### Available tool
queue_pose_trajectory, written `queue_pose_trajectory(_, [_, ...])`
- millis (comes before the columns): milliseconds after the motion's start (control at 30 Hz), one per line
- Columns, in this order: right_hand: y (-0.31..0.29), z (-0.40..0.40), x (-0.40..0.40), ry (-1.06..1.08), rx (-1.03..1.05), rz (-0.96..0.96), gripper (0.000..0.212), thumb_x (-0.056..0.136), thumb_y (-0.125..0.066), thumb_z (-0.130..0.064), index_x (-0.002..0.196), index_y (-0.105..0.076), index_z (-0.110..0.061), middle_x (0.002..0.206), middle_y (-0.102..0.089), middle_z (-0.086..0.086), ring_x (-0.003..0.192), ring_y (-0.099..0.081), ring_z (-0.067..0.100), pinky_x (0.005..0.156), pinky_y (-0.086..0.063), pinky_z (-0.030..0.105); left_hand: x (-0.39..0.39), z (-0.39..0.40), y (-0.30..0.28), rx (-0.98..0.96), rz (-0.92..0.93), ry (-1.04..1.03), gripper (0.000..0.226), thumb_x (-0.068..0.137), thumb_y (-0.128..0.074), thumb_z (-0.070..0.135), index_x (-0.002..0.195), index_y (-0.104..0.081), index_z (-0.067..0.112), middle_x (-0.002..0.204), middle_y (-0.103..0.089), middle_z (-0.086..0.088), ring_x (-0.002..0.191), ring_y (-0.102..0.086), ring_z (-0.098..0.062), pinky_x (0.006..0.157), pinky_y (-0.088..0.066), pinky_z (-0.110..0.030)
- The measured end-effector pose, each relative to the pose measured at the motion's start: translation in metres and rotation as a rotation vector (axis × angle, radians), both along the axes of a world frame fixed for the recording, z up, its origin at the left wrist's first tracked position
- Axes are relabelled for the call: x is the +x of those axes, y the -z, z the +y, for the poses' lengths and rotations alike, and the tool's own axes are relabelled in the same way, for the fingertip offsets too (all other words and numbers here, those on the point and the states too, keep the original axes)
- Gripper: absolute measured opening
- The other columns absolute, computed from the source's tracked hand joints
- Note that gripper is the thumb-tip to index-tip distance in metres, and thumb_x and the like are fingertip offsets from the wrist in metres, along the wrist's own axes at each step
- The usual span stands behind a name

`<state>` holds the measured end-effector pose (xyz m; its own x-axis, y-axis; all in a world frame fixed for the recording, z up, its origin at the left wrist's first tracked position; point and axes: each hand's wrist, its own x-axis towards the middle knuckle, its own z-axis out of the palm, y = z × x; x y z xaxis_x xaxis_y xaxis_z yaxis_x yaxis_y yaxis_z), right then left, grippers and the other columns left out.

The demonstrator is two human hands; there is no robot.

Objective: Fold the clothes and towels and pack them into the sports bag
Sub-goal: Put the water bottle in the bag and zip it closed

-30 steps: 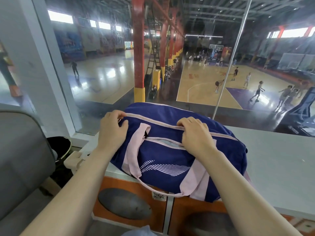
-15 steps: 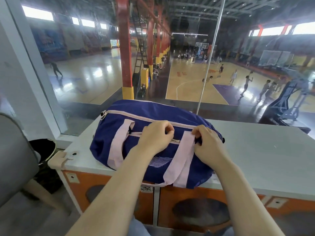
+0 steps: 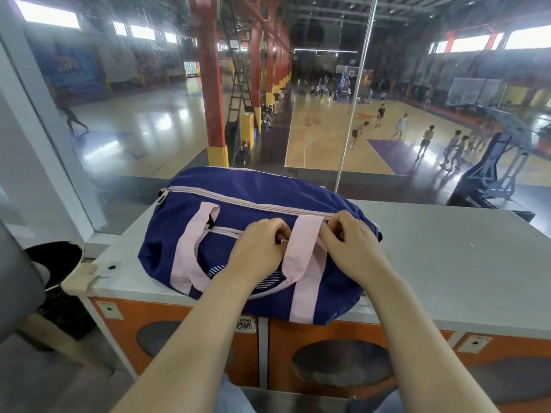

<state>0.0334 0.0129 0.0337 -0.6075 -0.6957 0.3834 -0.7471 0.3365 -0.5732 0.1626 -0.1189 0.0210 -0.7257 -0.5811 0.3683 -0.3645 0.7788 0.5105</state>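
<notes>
A: What changed in the last second?

B: One second before, the hands were spread wide along the top of the sports bag (image 3: 256,234), one near each end. Now both are close together, at about 3 o'clock of the bag's middle. The left hand (image 3: 257,254) pinches a small pale thing, I think the puller of the side pocket zipper (image 3: 226,231), which looks closed along the part that shows. The right hand (image 3: 348,251) curls on the bag cloth just past the pink strap (image 3: 301,251), holding it firm.

A: So what does it mean for the task?

B: The long top zipper (image 3: 247,202) looks closed over its whole length, and no clothes or towels lie outside. I judge the packing is nearly finished; only this pocket remains.

A: Where is the bag?

B: On the grey counter (image 3: 447,263), at its near edge, about 10 o'clock from the counter's centre, with a glass window (image 3: 134,129) behind at 12 o'clock.

A: What can you not see?

B: The inside of the bag, so the folding cannot be checked. The fingertips hide the puller almost fully.
</notes>
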Motion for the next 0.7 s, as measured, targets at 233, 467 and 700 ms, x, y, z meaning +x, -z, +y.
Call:
queue_pose_trajectory(233, [0.008,0.005,-0.005,-0.124,0.154,0.116,0.038,0.085,-0.057,-0.042,0.121,-0.062,-0.034,0.123,-0.059,-0.011,0.12,-0.046,0.015,0.108,-0.035,0.043,-0.004,0.004,0.001,0.006,0.0,-0.035,0.014,0.093,-0.061,0.03,0.103,-0.063,0.021,0.101,-0.063,0.004,0.089,-0.057,-0.01,0.074,-0.052,-0.026])
queue_pose_trajectory(467, [0.0,0.0,0.008,-0.113,-0.326,-0.078,0.024,0.093,-0.052,-0.007,0.107,-0.059,-0.025,0.095,-0.057,-0.019,0.083,-0.055,0.0,0.075,-0.045,0.013,-0.003,0.009,-0.004,0.028,0.028,-0.045,0.004,0.096,-0.057,0.029,0.092,-0.056,0.027,0.091,-0.063,0.013,0.081,-0.057,-0.005,0.068,-0.047,-0.021])
queue_pose_trajectory(700, [0.009,-0.004,0.002,-0.173,0.042,0.132,0.029,0.088,-0.062,-0.04,0.116,-0.064,-0.034,0.126,-0.06,-0.016,0.121,-0.048,0.01,0.108,-0.036,0.034,-0.002,0.008,-0.002,0.09,0.094,-0.02,0.005,0.094,-0.06,0.029,0.09,-0.058,0.027,0.086,-0.063,0.014,0.079,-0.058,-0.004,0.068,-0.05,-0.023])
